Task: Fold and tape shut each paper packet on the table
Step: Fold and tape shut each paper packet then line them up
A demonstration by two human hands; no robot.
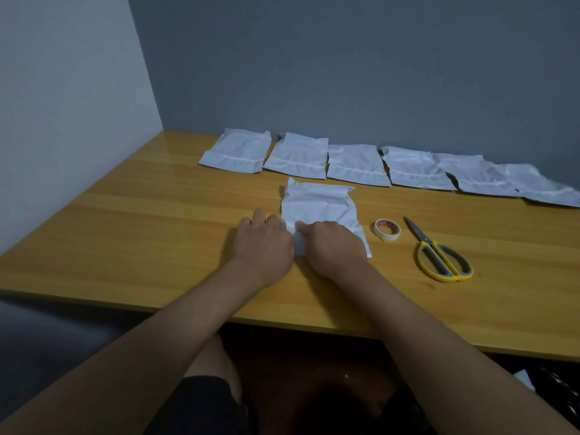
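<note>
A white paper packet [320, 204] lies on the wooden table [150, 221] in front of me. My left hand [265, 241] and my right hand [332, 246] rest side by side on its near edge, both with fingers curled on the paper, which is bunched up between them. Several more white packets [357, 164] lie in a row along the back of the table by the wall. A roll of white tape [387, 230] sits just right of the held packet. Yellow-handled scissors [439, 252] lie further right, blades pointing away from me.
A grey wall runs behind the table and a white wall stands on the left. The table's front edge [314, 321] crosses below my wrists. My knees and a dark floor show under the table.
</note>
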